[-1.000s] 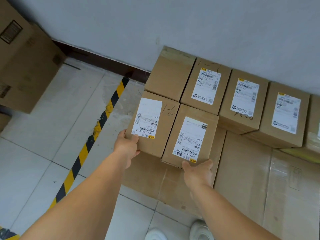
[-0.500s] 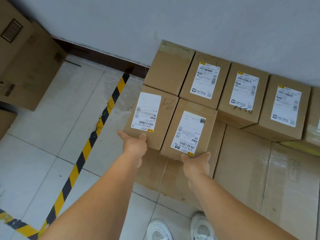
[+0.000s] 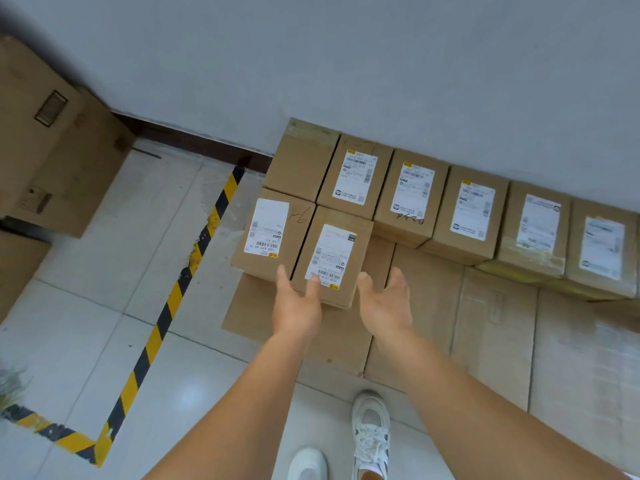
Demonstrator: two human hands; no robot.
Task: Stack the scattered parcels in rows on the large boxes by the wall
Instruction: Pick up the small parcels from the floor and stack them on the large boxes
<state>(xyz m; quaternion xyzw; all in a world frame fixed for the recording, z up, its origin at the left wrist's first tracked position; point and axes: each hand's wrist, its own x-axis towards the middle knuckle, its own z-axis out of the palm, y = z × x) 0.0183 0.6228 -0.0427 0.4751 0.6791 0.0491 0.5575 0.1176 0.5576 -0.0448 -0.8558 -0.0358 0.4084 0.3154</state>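
Both hands (image 3: 341, 303) let go; left slid to right parcel (image 3: 330, 256)

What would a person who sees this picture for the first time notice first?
Two bare hands, the left hand and the right hand, reach with open fingers to the front brown cardboard parcel with a white label. Behind it, a row of similar labelled brown parcels stands along the grey wall, on large flat cardboard boxes. At the left, a yellow and black striped tape line crosses the pale tiled floor.
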